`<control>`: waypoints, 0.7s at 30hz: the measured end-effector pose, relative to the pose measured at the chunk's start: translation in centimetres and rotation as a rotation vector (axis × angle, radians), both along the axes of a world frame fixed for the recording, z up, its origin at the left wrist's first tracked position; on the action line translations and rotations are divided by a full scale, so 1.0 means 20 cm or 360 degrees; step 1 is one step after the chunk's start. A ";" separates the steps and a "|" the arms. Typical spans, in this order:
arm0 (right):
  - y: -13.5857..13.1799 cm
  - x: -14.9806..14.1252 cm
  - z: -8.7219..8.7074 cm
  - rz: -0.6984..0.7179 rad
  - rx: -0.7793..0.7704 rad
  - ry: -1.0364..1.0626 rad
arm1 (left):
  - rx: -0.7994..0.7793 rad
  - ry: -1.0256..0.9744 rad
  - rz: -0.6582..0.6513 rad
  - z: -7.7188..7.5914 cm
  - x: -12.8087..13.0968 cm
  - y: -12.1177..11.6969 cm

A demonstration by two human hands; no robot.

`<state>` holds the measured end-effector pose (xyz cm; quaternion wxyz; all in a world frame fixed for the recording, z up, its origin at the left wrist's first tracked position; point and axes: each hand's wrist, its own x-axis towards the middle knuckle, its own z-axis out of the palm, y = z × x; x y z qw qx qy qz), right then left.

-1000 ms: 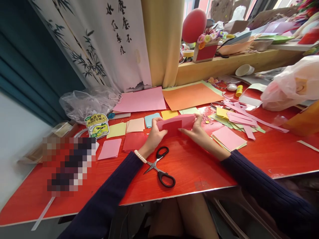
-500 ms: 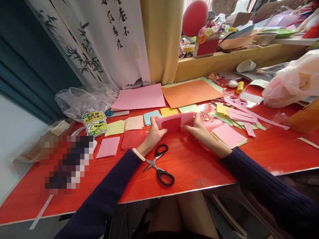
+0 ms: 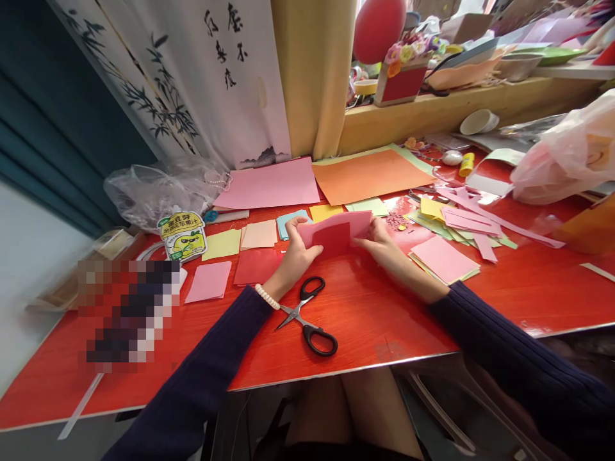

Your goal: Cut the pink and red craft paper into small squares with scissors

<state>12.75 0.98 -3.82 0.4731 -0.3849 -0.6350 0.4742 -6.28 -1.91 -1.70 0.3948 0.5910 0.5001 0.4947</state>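
Right now both hands are on one small sheet of pink paper [image 3: 342,227], folded so that a darker red flap faces up, held low over the red surface [image 3: 375,314] just beyond the black-handled scissors [image 3: 307,317]. The left hand [image 3: 294,256] grips the sheet's left edge, thumb on top and fingers [image 3: 296,225] curled behind it, pinching the paper. The right hand [image 3: 382,246] pinches the right edge the same way, its fingers pressed together along the fold. The scissors lie partly open, just beside the left wrist, which wears a white bead bracelet [image 3: 267,296]. Left of the scissors, small cut squares sit in a loose row: a pink one [image 3: 209,282], a red one [image 3: 255,267], a yellow one [image 3: 222,245] and a peach one [image 3: 259,235]. Beyond the scissors, against the curtain, lie a large pink sheet [image 3: 269,184] and a large orange sheet [image 3: 368,176]. Right of the scissors, pink strips and offcuts [image 3: 461,221] are heaped together.
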 end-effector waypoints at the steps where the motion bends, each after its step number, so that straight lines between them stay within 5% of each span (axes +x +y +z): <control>1: 0.01 0.00 -0.01 -0.0005 -0.0001 0.0010 | 0.0031 -0.0020 -0.0025 0.00 0.00 0.00; 13: 0.02 0.01 -0.02 -0.0012 -0.0018 0.0111 | 0.0467 0.0057 -0.0051 0.02 -0.02 0.00; 21: -0.02 -0.01 0.03 -0.0041 -0.0052 0.0101 | 0.0430 0.0174 -0.0103 -0.01 -0.03 0.00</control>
